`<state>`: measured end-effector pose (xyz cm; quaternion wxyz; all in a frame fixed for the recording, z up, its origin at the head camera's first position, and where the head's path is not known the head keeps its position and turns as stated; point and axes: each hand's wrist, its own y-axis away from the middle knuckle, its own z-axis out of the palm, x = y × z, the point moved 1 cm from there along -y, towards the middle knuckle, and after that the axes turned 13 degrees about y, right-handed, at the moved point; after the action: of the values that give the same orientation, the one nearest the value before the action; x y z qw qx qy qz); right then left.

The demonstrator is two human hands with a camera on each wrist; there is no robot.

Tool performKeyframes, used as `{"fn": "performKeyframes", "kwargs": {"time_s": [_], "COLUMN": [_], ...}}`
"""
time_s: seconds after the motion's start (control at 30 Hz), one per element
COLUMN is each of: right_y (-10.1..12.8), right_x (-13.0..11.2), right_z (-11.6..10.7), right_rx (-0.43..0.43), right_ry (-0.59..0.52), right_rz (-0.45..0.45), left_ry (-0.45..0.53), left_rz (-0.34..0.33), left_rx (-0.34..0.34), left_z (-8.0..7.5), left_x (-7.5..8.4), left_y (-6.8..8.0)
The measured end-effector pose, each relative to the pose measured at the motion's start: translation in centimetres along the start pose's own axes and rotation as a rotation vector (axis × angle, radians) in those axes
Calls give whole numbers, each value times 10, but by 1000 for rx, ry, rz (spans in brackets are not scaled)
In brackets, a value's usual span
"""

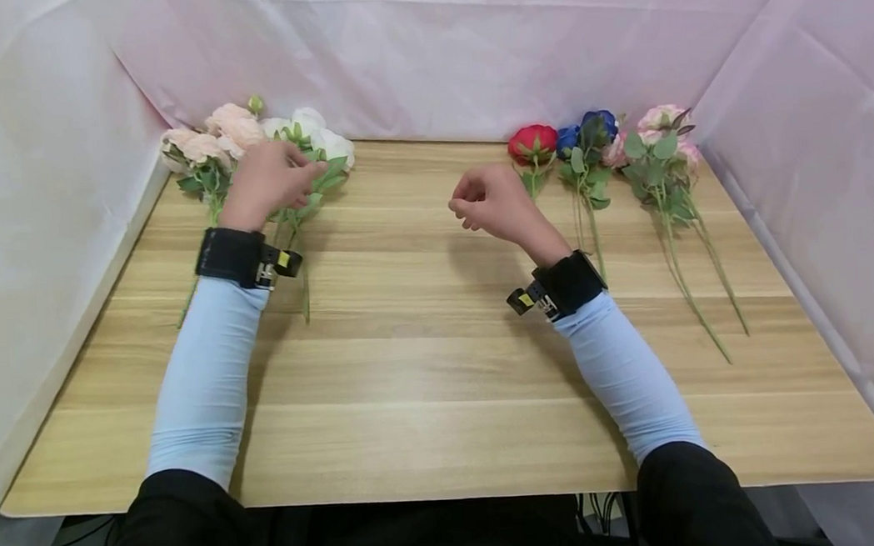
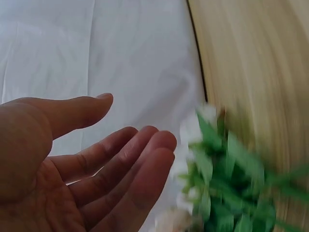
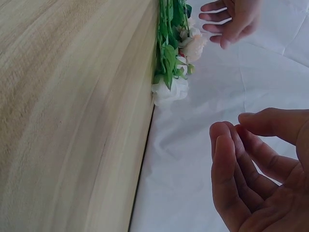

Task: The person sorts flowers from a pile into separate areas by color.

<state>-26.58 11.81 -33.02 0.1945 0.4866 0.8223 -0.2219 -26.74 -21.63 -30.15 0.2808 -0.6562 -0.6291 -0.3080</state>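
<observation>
Head view: wooden table (image 1: 428, 374) with two groups of artificial flowers along the far edge, well apart.
Far-left group: pale pink flowers (image 1: 213, 142) and white flowers (image 1: 313, 133), stems pointing toward the near edge.
Far-right group: red flower (image 1: 532, 143), blue flowers (image 1: 586, 130) and pink spray (image 1: 659, 130), lying side by side, stems toward the near edge.
Left hand (image 1: 269, 181): over the stems of the far-left group, fingers relaxed and fairly straight; the left wrist view shows an empty palm with leaves just beside the fingertips (image 2: 161, 145). No grip.
Right hand (image 1: 487, 201): raised above bare table between the two groups, just left of the red flower, fingers loosely curled; the right wrist view confirms nothing held.
Progress, judged: five stems or sprays lie sorted into two groups; neither hand carries a flower.
Remaining, judged: the left group looks bunched and overlapping, the right group evenly spaced; any further gathering or arranging has not started.
Backdrop: white and pink cloth (image 1: 468, 45) behind and at both sides.
</observation>
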Motion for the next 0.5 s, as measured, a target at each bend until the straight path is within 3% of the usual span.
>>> {"fn": "performKeyframes", "kwargs": {"time_s": [0.13,0.27,0.37,0.5], "right_y": [-1,-1,-1,0], "right_x": [1,2,3,4], "right_z": [-1,-1,0,1], "right_rx": [7,6,4,-1], "right_ry": [-10,-9,-7,-17], "right_rz": [-5,-11,-13,-12], "left_ry": [-75,-166,-237,-296], "left_rz": [-34,-78,-174,-310], "left_rx": [116,224,285,275], "left_z": [-30,-51,-59,-64], "left_x": [-22,-45,-58,-69], "left_y": [-3,-2,1,4]}}
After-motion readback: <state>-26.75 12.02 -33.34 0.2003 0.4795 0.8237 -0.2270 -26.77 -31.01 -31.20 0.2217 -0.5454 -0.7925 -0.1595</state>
